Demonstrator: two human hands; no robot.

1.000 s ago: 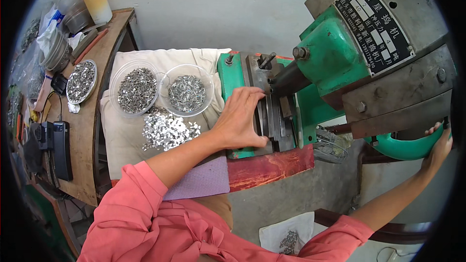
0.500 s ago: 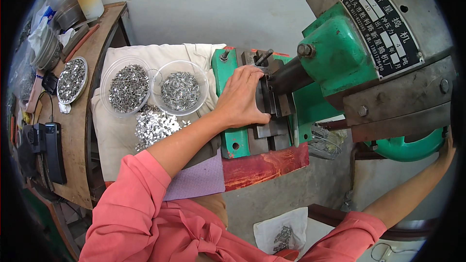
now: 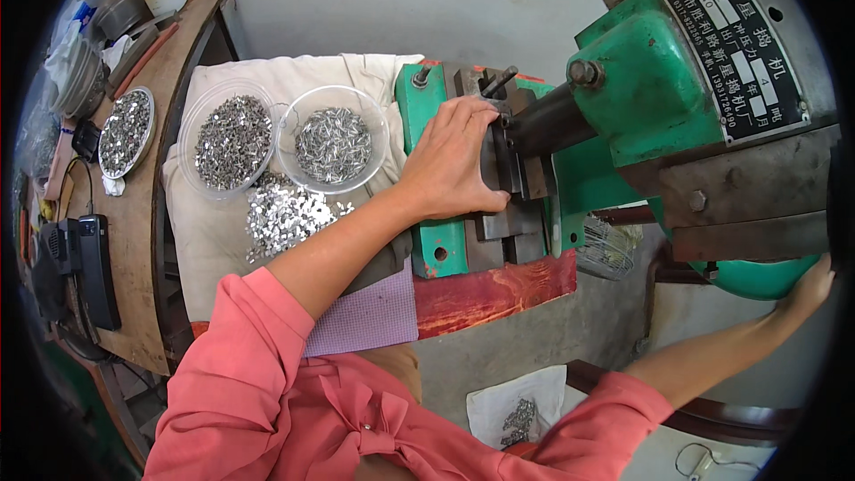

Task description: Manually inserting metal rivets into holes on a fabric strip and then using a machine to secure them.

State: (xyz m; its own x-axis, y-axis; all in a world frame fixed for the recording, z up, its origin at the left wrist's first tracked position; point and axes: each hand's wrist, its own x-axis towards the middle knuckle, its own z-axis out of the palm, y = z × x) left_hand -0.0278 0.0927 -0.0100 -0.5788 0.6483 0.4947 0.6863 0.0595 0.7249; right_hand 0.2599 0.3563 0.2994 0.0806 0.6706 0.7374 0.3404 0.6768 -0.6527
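My left hand (image 3: 456,160) is spread over the steel die block (image 3: 508,156) of a green bench press (image 3: 634,80). Its thumb rests at the near end of the block and the fingers curl over the far end, with the fingertips partly hidden. Close to the block is the dark round ram (image 3: 545,122) of the press. At the far right edge, my right hand (image 3: 809,289) is closed on the rim of a green handwheel (image 3: 753,280), its fingers partly cut off by the picture's dark border.
Two clear plastic tubs of small metal parts, one left (image 3: 233,142) and one right (image 3: 333,139), stand on a cloth. Shiny flat pieces (image 3: 289,218) lie heaped before them. A wooden table (image 3: 147,249) at left bears a dish of parts (image 3: 127,132). A white bag (image 3: 517,410) lies below.
The whole view has shifted slightly, so the press sits farther right. My left hand stays on the die block. My right hand, still on the handwheel, has come a little lower and nearer.
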